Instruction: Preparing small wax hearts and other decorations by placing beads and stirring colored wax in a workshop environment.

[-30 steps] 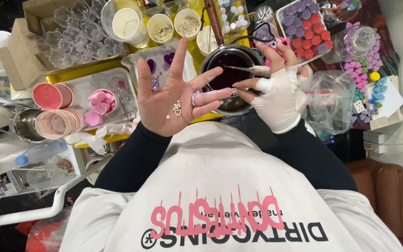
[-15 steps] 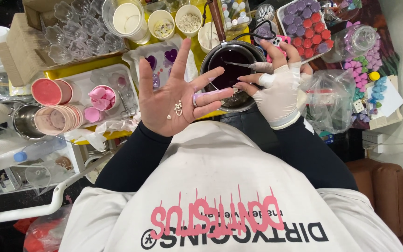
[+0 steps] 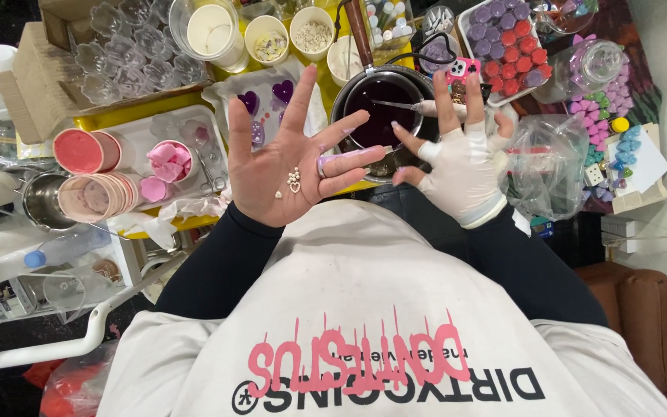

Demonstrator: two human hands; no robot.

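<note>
Left hand: the bare left hand was spread flat, palm up, fingers fanned wide; it gripped nothing, but small silver charms, one heart-shaped, lay loose on the palm, and a pale lilac stick sat pinched between two fingers.
Right hand: the right hand, in a white fingerless glove, was open with fingers raised; a thin metal tool ran from its fingertips out over the pot, though the hold on it was hard to make out.
Between the hands: a round dark metal pot of deep purple liquid lay just beyond both, its near rim covered by the fingers.
Beyond the left hand: a clear tray with purple heart moulds, partly hidden by the fingers.
Left of the left hand: a white cup of pink petals and a stack of pink round lids.
Beyond the right hand: a white tray of purple and red round pieces, cut off at the top edge.
Right of the right hand: a crumpled clear plastic bag, contents unclear.
</note>
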